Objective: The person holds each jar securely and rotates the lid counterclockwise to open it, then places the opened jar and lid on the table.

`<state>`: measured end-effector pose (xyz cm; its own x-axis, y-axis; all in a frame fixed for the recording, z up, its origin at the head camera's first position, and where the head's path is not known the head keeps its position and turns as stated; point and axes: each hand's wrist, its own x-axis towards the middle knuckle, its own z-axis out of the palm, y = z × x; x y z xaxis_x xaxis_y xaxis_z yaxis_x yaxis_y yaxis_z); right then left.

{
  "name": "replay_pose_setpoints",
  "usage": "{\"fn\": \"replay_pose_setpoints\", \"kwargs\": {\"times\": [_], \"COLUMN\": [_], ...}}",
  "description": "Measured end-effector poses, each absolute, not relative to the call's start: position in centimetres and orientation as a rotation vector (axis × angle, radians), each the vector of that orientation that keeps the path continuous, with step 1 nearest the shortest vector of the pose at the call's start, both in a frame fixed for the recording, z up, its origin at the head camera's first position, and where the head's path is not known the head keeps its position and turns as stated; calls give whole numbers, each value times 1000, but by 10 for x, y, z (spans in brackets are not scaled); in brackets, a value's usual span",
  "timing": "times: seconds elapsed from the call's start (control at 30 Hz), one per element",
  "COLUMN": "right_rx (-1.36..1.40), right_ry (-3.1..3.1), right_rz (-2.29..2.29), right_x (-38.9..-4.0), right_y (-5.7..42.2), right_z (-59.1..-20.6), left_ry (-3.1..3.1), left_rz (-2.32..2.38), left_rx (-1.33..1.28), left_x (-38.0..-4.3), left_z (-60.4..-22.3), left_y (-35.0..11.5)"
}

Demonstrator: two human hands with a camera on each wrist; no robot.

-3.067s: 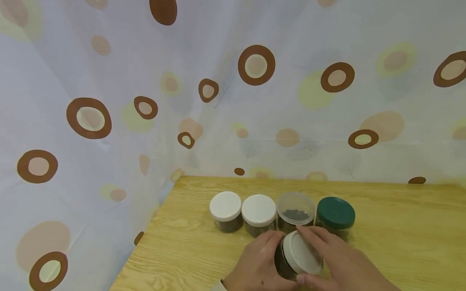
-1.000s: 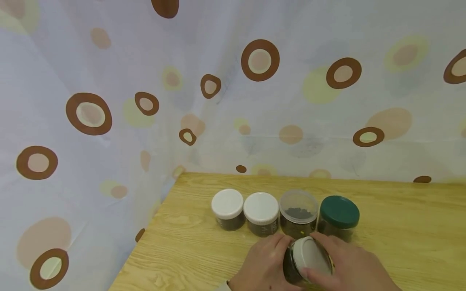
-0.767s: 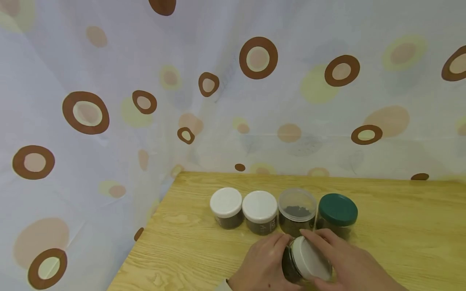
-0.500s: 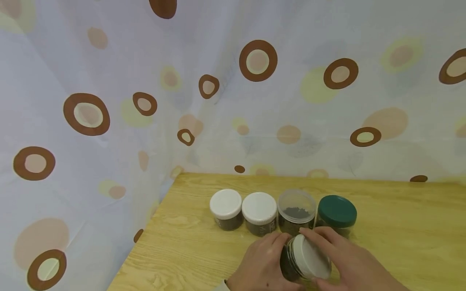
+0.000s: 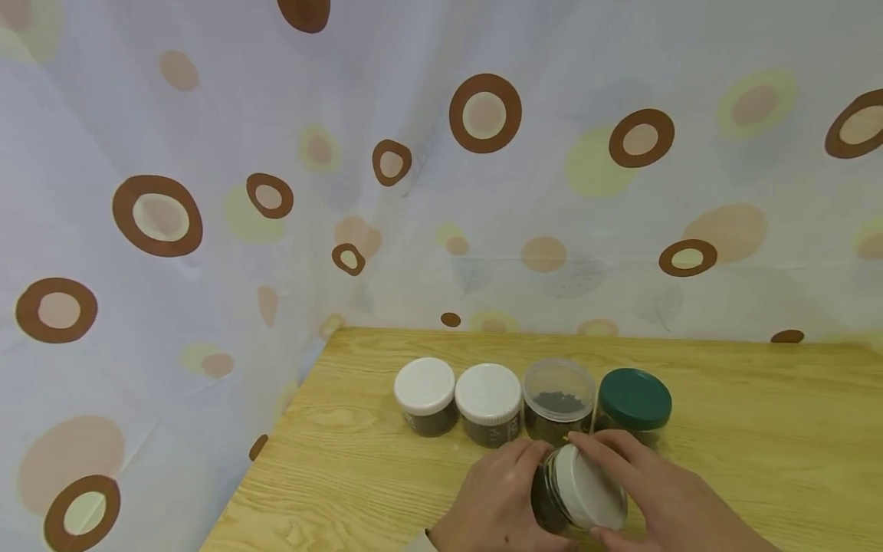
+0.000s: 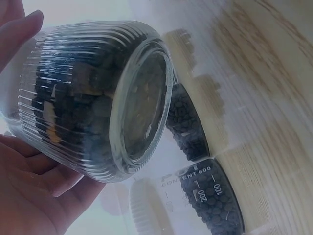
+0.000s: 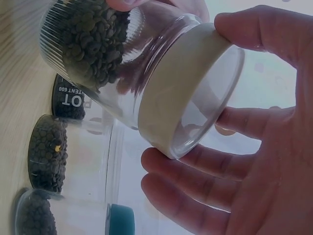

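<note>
In the head view my left hand [image 5: 490, 498] grips a ribbed glass jar [image 6: 78, 93] by its side, fingers curled round it. Dark pellets fill part of the jar, which is tilted with its base toward the left. My right hand [image 5: 662, 491] holds the jar's white lid [image 5: 589, 491] by the rim, with the thumb on one side and fingers on the other, as the right wrist view shows. The lid sits over the jar's mouth, and rings of the glass neck [image 7: 137, 83] show beside it. The jar is held in front of the row of other jars.
Behind the hands a row of jars stands on the wooden table [image 5: 331, 452]: a white-lidded jar [image 5: 425, 387], a second white-lidded jar [image 5: 488, 395], a see-through-topped jar [image 5: 559, 391] and a green-lidded jar [image 5: 635, 399]. Dark pellets are inside. A patterned curtain [image 5: 414, 291] hangs behind.
The held jar and both hands have shifted slightly right since the earliest frame. The right fingers have changed position on the lid, and more of the glass neck shows. The row stays put.
</note>
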<state>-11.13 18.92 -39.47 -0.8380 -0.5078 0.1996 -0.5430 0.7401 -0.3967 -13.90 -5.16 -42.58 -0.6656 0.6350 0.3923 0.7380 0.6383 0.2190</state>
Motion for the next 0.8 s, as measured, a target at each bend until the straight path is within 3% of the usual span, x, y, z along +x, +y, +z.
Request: {"fn": "replay_pose_setpoints", "kwargs": {"times": [0.8], "right_rx": [782], "right_ry": [-2691], "right_rz": [563], "right_x": [-107], "right_y": [214], "right_z": [-402], "left_ry": [-2473], "left_rz": [-501], "left_rx": [-1118], "left_x": [-141], "left_z": [-428], "left_y": [-45]}}
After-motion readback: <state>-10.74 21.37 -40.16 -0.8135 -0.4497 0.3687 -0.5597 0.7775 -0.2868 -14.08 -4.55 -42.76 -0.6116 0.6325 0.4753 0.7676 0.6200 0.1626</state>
